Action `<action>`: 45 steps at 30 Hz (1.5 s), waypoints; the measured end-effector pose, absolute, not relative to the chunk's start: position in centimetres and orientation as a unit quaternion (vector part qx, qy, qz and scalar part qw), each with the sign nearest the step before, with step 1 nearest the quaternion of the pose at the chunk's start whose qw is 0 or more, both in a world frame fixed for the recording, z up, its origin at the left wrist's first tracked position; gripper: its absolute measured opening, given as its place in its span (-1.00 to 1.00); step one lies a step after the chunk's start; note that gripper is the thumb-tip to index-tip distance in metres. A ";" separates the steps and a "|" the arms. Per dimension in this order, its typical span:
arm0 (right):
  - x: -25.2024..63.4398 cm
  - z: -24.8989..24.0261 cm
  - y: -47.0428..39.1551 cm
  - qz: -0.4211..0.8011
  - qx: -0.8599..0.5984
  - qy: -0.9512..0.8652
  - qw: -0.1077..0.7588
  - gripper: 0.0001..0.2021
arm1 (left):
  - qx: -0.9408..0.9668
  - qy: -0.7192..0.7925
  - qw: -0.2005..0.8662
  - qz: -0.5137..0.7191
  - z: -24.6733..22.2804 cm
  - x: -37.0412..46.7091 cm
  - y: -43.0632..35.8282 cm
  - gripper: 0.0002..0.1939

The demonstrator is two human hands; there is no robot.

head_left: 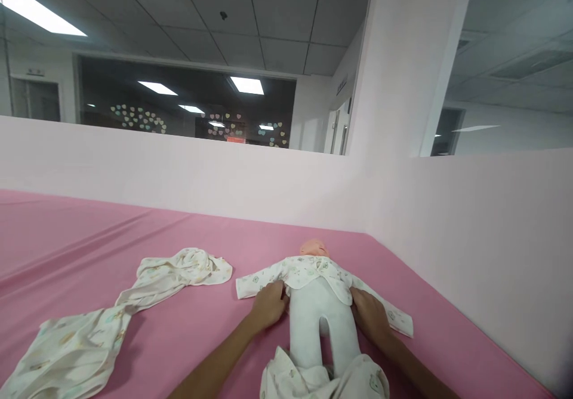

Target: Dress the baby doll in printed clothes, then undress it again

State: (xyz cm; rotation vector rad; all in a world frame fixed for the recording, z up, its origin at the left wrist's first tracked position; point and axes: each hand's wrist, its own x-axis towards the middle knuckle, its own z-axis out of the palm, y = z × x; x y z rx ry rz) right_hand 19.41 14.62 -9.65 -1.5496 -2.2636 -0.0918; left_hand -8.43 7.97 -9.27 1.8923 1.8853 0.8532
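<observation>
A baby doll (323, 321) with a white cloth body lies on its back on the pink sheet, its head at the far end. It wears a white printed baby shirt (304, 270) whose sleeves spread to both sides; the front flaps part over the belly. My left hand (270, 305) is closed at the shirt's left side, fingers curled on the edge below the sleeve. At the right side, my right hand (370, 314) grips the shirt's edge, its fingertips partly hidden under the cloth. Printed baby pants (324, 384) are bunched around the doll's lower legs.
A long printed cloth (165, 282), twisted in the middle, lies on the pink sheet (197, 339) to the left. White low walls (188, 172) meet in a corner behind the doll and run along the right. Windows stand above them.
</observation>
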 end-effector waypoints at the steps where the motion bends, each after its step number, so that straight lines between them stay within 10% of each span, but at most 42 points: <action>1: 19.4 -9.7 14.6 -0.033 -0.563 -0.802 0.197 -0.82 | 0.655 0.678 0.149 0.299 -9.3 -8.4 8.1 -0.90; 7: 20.3 -8.8 12.1 0.027 -0.591 -0.777 0.213 -0.68 | 0.639 0.685 0.160 0.313 -7.7 -9.9 6.5 -0.84; 16: 21.5 -5.8 3.6 0.448 -0.398 -0.761 0.248 -0.62 | 0.738 0.495 0.379 0.257 -2.3 -9.9 -3.6 -0.78; 23: 22.1 -4.2 1.8 0.423 -0.428 -0.782 0.163 -0.64 | 0.790 0.487 0.334 0.167 -3.1 -10.1 -4.4 -0.81; 31: 21.6 -5.6 5.7 0.352 -0.485 -0.715 0.361 -0.63 | 0.724 0.559 0.241 0.324 -3.6 -9.8 -2.3 -0.70; 45: 15.9 0.8 6.8 0.392 -0.417 -0.783 0.245 -0.66 | 0.625 0.470 0.401 0.478 -5.2 -7.3 6.2 -0.64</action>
